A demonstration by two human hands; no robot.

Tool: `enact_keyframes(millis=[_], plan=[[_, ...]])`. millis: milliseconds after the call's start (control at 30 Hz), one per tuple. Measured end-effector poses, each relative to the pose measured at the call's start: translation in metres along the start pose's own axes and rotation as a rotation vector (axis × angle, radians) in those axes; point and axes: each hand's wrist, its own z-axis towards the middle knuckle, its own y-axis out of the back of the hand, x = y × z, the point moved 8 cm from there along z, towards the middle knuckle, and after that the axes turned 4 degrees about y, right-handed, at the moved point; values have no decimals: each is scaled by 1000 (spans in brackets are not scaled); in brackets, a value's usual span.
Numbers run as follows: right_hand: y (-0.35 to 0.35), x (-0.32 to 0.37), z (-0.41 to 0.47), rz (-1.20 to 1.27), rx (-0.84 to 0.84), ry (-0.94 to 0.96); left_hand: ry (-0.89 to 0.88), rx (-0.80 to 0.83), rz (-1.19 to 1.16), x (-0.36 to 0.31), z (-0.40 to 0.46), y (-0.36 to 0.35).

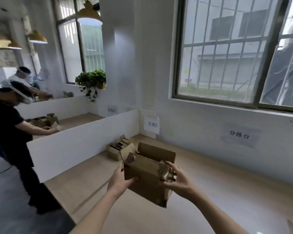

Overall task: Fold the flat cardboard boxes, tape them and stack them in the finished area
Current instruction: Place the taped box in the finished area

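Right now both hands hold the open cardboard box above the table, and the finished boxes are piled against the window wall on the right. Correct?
Not quite. The left hand and right hand do hold the open cardboard box above the table, but the finished boxes are piled beside the white divider on the left, as the head view shows.

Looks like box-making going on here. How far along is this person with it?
Some looks done: a small group of folded boxes already sits on the table by the white divider, near the wall sign. In hand: another cardboard box, gripped by the left hand and right hand, with its top flaps open. Left: closing it, taping (no tape is visible) and stacking it.
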Motion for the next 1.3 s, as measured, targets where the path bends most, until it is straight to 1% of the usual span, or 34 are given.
enact_keyframes(millis=[133,233,333,433,567,667,800,967,1133,1300], plan=[[-76,25,55,-72,-12,61,-30,-63,311,40,34,80],[-129,38,90,-68,-32,90,15,-101,484,77,61,131],[-176,46,127,-65,-5,106,50,-120,519,106,89,173],[-216,48,167,-68,17,105,77,-127,503,137,124,206],[-265,32,231,-53,49,74,96,-95,549,180,180,232],[-302,7,285,-77,41,57,139,-81,587,217,229,245],[-356,-45,369,-37,71,-7,139,-25,658,254,312,246],[-414,-124,475,-6,122,-119,119,115,762,287,439,224],[-445,-195,558,-31,177,-208,102,231,775,322,557,181],[-463,-247,617,-64,217,-261,92,340,772,361,637,132]])
